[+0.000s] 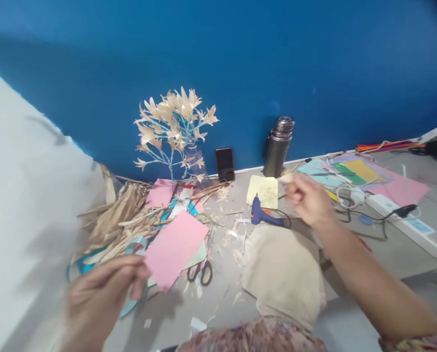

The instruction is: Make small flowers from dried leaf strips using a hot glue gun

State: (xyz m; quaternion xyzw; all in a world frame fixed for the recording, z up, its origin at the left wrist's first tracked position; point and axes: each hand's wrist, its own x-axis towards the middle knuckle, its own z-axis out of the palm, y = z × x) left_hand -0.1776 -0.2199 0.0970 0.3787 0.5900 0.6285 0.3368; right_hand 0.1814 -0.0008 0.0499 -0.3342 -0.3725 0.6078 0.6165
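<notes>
My left hand (110, 288), blurred, has its fingers pinched together at the left edge of a pink paper sheet (176, 249). Whether that sheet or something smaller is between the fingertips I cannot tell. Under and beside the sheet are scissors (206, 273) with dark handles. My right hand (308, 198) is raised over the table's right half, thumb and fingers closed on a small pale piece (286, 176) resembling dried husk. Below it a blue glue gun (264, 215) lies close to a yellow paper square (263, 191).
Dried husks (119, 220) are heaped at left. Pale flowers (176, 120) stand in a clear vase before the blue wall, near a phone (225, 164) and a dark thermos (278, 146). A beige cloth (284, 269) lies in front; a power strip (405, 225) and cables are at right.
</notes>
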